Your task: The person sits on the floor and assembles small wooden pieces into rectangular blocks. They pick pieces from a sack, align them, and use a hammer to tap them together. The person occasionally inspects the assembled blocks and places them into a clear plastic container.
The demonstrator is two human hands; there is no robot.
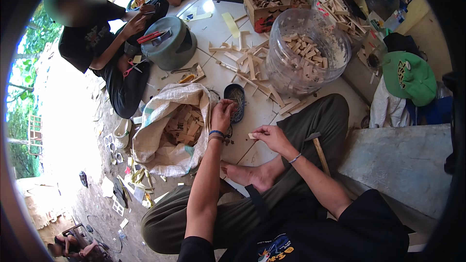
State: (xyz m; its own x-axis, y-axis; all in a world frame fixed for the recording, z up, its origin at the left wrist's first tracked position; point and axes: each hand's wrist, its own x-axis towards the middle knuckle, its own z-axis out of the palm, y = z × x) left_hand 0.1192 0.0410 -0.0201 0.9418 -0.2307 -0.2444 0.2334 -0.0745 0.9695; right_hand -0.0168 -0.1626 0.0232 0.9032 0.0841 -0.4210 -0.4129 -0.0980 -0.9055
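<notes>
My left hand [222,116] is at the near left side of a small dark oval tray [241,114] that holds thin nails [236,95]. Its fingertips are drawn together at the nails; anything between them is too small to make out. My right hand [275,140] pinches a small pale wood piece [252,136] between thumb and fingers, above the tiles by my bare foot. A hammer [320,154] with a wooden handle rests on my right leg. Just left of my left hand, an open woven sack [145,138] holds wood pieces [187,123].
Beyond the tray, wooden strips [251,65] lie scattered near a clear round tub [340,51] of small blocks and a cardboard box [262,15] of wood bits. A metal-grey block [398,165] stands right. Another person sits far left beside an upturned pot [172,51].
</notes>
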